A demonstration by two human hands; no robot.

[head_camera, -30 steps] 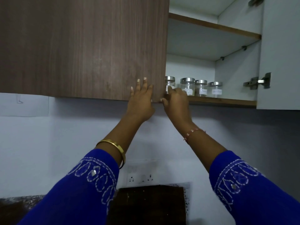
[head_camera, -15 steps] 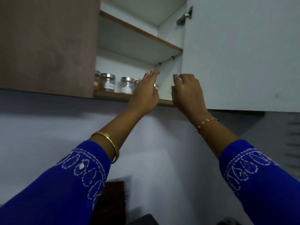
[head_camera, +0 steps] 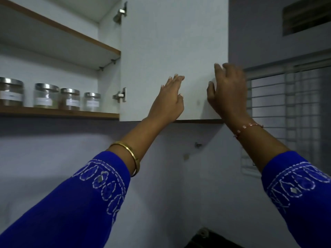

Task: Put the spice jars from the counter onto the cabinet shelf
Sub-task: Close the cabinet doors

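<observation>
A: Where am I looking?

B: At a kitchen wall cabinet, seen from below against a pale wall (head_camera: 53, 158), with a barred window (head_camera: 290, 108) to the right. The white door (head_camera: 170, 51) stands swung wide on its hinges (head_camera: 120, 95). To its left, four jars (head_camera: 46, 95) with steel lids sit in a row near the front edge of the lower shelf (head_camera: 59, 112); the shelf above them is bare.

A: And my hands?

B: Both are raised to the door. My left hand (head_camera: 169, 102) lies flat on its inner face near the bottom edge, fingers straight and released, holding nothing. My right hand (head_camera: 227, 90) reaches to the door's outer edge; its fingers (head_camera: 217, 68) are loosely bent there, but I cannot tell whether they hook round the edge.

A: Why there?

B: I judge I am steadying or swinging the door, since the edge gives most leverage. The jars look already stowed; no tabletop shows.
</observation>
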